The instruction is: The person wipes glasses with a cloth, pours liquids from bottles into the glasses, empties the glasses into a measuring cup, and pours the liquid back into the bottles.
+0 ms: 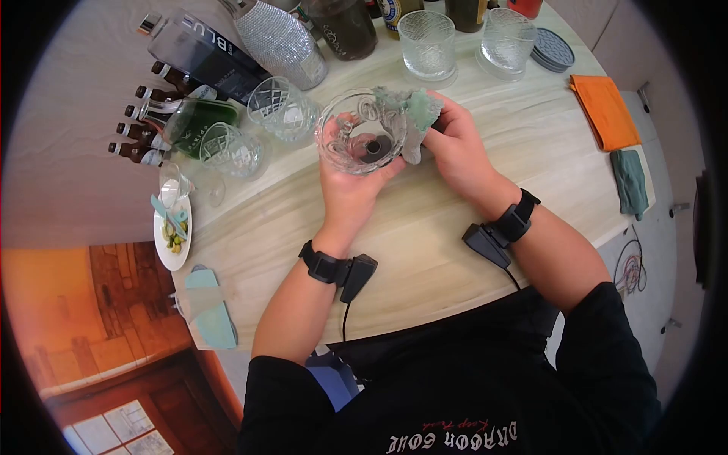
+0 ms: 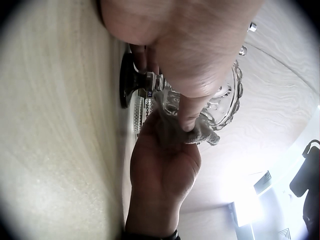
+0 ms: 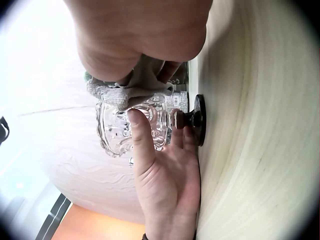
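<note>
Over the table's middle, my left hand [image 1: 349, 193] grips a clear embossed glass goblet [image 1: 331, 155] with a wavy rim. In the right wrist view its short stem ends in a dark round foot [image 3: 201, 120], close to the tabletop. The left thumb lies along the bowl, with other fingers near the stem. My right hand [image 1: 462, 152] pinches a grey-green cloth [image 1: 422, 112] over the goblet's right side, covering part of the rim. Some right fingertips are hidden behind the cloth. In the left wrist view the left thumb reaches the cloth [image 2: 202, 135].
Cut-glass goblets [image 1: 284, 114] and bottles [image 1: 208, 57] stand to the left and behind. Two textured tumblers [image 1: 427, 49] are at the back. A plate with garnishes [image 1: 173, 256] lies at the left edge. Orange [image 1: 607, 114] and green [image 1: 629, 182] folded cloths lie at the right.
</note>
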`<state>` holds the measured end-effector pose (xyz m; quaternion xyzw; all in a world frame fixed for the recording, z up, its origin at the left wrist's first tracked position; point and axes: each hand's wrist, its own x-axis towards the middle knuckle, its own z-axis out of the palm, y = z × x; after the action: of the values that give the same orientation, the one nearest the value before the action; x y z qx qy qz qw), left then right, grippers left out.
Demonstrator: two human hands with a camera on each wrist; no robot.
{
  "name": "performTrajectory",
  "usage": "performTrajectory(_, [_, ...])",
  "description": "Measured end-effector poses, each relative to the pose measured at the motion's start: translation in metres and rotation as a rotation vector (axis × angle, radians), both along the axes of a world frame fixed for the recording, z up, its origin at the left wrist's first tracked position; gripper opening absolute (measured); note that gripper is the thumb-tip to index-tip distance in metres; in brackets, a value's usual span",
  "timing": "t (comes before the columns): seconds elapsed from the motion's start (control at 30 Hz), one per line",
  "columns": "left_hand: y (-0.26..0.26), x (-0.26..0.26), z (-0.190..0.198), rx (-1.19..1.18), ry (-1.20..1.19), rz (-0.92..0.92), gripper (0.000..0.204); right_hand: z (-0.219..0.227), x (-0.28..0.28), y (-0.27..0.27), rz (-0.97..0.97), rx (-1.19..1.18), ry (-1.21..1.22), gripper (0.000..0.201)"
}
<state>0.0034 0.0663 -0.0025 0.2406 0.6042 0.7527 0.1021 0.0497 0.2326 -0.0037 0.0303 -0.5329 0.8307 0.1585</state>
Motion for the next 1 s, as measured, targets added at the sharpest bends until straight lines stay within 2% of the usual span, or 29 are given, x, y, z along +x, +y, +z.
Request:
performTrajectory(0.13, [-0.0011,0.0002,0.0009,-0.032,0.037,0.02,0.083,-0.0012,-0.0017,-0.0007,0.016,-0.013,-0.008,0.025])
performTrajectory(0.4, [-0.0013,-0.0009,-0.0019,-0.002,0.032,0.024,0.08,-0.0024,-0.0039,0.0061,0.038,0.191,-0.045,0.025])
performTrajectory(0.7, [-0.0004,-0.0006,0.0009,0.003,0.019,0.025,0.077,-0.0027,-0.0039,0.009,0.038,0.278,-0.078,0.024])
performTrajectory(1.0, [-0.0013,-0.0004,0.0007,0.017,0.005,-0.002,0.076,-0.0024,-0.0034,0.0075,0.048,0.198,-0.017,0.024])
